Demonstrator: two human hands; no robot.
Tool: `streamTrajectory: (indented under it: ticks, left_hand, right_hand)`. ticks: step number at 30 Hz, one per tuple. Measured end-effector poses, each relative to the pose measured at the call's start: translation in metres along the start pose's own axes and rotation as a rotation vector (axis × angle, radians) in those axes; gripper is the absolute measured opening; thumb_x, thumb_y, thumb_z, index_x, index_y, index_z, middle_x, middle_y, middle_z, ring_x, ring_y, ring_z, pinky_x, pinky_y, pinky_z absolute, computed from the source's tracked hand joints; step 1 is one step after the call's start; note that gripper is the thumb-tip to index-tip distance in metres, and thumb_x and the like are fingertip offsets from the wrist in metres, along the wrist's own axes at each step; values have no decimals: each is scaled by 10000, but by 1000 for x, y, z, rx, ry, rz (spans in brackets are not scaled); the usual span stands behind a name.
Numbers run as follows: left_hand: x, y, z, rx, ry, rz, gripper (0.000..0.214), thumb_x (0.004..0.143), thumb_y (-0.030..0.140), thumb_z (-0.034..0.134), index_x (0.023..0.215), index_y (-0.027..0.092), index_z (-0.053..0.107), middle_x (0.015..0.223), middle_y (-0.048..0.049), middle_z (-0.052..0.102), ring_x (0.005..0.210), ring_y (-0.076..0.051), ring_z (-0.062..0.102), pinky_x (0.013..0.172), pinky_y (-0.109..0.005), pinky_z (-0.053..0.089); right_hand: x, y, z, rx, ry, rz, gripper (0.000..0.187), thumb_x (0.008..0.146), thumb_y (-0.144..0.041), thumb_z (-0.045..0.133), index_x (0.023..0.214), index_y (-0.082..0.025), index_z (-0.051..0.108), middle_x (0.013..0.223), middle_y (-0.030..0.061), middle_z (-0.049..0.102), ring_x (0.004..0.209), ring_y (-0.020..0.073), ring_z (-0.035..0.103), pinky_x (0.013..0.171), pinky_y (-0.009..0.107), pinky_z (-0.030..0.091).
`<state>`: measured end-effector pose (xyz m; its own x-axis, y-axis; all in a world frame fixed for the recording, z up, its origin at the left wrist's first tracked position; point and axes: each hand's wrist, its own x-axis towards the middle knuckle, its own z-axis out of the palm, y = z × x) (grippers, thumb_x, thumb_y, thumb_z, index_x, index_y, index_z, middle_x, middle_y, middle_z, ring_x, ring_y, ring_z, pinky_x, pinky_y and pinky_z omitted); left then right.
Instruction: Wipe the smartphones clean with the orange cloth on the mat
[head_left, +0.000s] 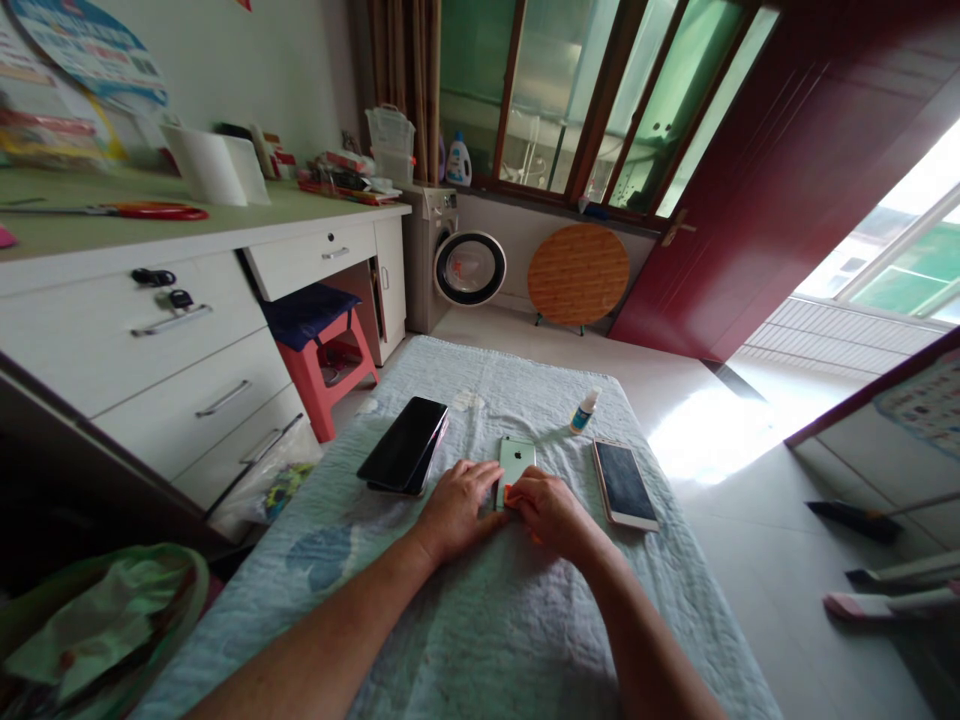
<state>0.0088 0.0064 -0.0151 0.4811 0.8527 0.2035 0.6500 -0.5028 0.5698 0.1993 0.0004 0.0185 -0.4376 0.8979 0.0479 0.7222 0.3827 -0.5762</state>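
Note:
A smartphone (517, 453) with a pale back and a dark apple logo lies face down on the cloth-covered table. My left hand (459, 508) grips it along its left edge, fingers by the upper side and thumb near the lower end. Bunched in my closed right hand (553, 508) is an orange cloth (511, 494), pressed against the lower part of the phone's back. To the left, dark phones or tablets (405, 445) are stacked. A small spray bottle (584, 412) with a white top stands beyond my right hand, and a larger white-framed phone (625, 485) lies screen up at the right.
The table carries a pale quilted cloth (480, 385). On the left stand a white desk (150, 345) with drawers and a pink stool (330, 370). A bin (191, 590) sits at the lower left. Farther back are an open washing machine (427, 260) and a round wooden tabletop (577, 272).

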Motion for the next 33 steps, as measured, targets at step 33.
streamTrajectory:
  ticks: [33]
  left_hand:
    - [0,2,-1,26,-9,-3,595,815,479,691,1318,195,554,1365,-92,571,1195,-297,508,1032,-427,408]
  right_hand:
    - [-6,-6,-15,-542,281,361,189,906,-239,505,904,-215,692,1198,84,597,1084,271,459,872,349,334]
